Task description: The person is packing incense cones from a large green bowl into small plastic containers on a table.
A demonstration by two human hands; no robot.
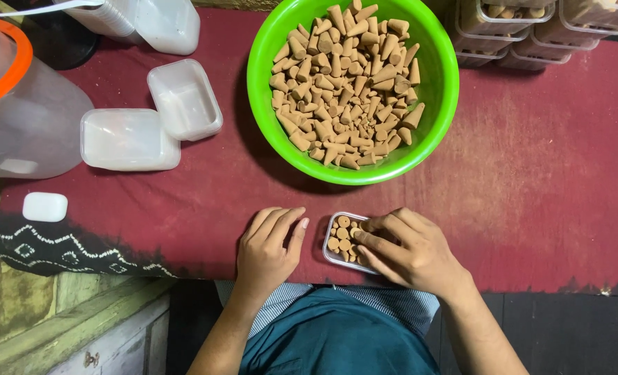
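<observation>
Your right hand [410,251] rests fingers-down on the small clear box [345,240] of brown cones [341,234]; your left hand [267,248] lies loosely curled and empty just beside it. The box looks light and thin-walled and the cones brittle, so grip it by its side walls.

Red-cloth table [531,173] w/ green bowl [444,83], clear lidded boxes [130,139], plastic jug [24,125], small tray [331,255].

You're at a small home packing workshop: a green bowl [434,83] heaped with brown cones [347,83], stacked clear tubs [531,28] upper right, empty lids [184,97] on a red-clothed tabletop [545,180].
</observation>
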